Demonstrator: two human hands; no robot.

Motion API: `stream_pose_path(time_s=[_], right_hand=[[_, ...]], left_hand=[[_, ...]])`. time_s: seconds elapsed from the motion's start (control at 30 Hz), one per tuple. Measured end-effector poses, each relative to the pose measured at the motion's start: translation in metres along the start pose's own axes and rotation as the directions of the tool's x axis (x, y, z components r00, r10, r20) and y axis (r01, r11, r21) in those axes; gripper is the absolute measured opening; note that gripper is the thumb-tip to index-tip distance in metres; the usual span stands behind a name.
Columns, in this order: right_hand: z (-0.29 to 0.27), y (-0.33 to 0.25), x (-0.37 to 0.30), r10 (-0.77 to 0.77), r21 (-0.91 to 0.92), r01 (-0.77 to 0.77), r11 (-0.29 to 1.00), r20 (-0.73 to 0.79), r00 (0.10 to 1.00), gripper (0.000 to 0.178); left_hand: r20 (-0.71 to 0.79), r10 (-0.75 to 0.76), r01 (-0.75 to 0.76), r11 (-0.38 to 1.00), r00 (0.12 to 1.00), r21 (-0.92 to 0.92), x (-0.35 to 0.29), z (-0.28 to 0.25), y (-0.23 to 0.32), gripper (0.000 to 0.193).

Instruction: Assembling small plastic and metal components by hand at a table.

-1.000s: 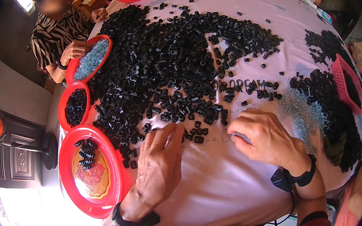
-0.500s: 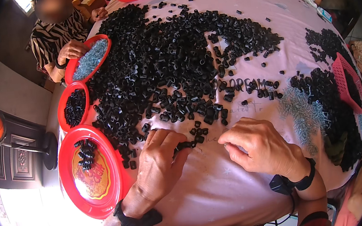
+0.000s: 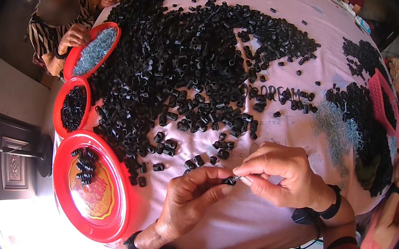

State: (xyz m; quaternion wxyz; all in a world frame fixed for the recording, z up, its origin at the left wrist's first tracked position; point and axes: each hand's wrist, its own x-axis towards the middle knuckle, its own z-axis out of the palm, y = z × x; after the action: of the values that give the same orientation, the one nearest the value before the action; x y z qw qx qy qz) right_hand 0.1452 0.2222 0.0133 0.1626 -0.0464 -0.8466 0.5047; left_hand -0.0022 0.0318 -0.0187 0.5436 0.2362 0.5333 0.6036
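Observation:
Between the thumb and forefinger of my left hand (image 3: 188,199) is a small black plastic fitting (image 3: 229,181), mostly covered by the fingertips. My right hand (image 3: 284,174) pinches a small silvery screw (image 3: 237,177) against the fitting's right end; how far in it sits I cannot tell. Just beyond my fingers lie a few loose black fittings (image 3: 223,154). They lie in front of a wide heap of the same fittings (image 3: 173,63) on the pink cloth. A red tray (image 3: 65,208) to the left bears a small cluster of black fittings (image 3: 86,166).
Beyond the tray stand a red bowl (image 3: 58,122) of small black parts and a red dish (image 3: 116,40) of screws, with another person's hand (image 3: 74,36) over it. At right are scattered screws (image 3: 339,123), more black parts (image 3: 364,120) and a pink basket (image 3: 378,99).
My hands have come together, the left moving right and the right moving left, so the screw meets the fitting. The view has shifted slightly.

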Motion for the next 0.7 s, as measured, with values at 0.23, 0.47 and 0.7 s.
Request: stream_pose_path(time_s=[0.23,0.47,0.7], right_hand=[[0.011,0.007,0.002,-0.106,-0.090,0.102,0.991,-0.041,0.994,0.030],[0.009,0.004,0.004,-0.165,-0.212,0.164,0.963,0.015,0.986,0.046],[0.008,0.005,0.003,-0.258,-0.286,0.258,0.923,0.037,0.965,0.033]], left_hand=[[0.031,0.009,-0.007,0.996,0.999,-0.085,0.004,-0.002,-0.004,0.030],[0.064,0.000,0.013,0.982,0.998,-0.191,0.006,-0.004,-0.013,0.030],[0.165,-0.072,0.110,0.966,0.984,-0.234,0.004,-0.003,-0.011,0.026]])
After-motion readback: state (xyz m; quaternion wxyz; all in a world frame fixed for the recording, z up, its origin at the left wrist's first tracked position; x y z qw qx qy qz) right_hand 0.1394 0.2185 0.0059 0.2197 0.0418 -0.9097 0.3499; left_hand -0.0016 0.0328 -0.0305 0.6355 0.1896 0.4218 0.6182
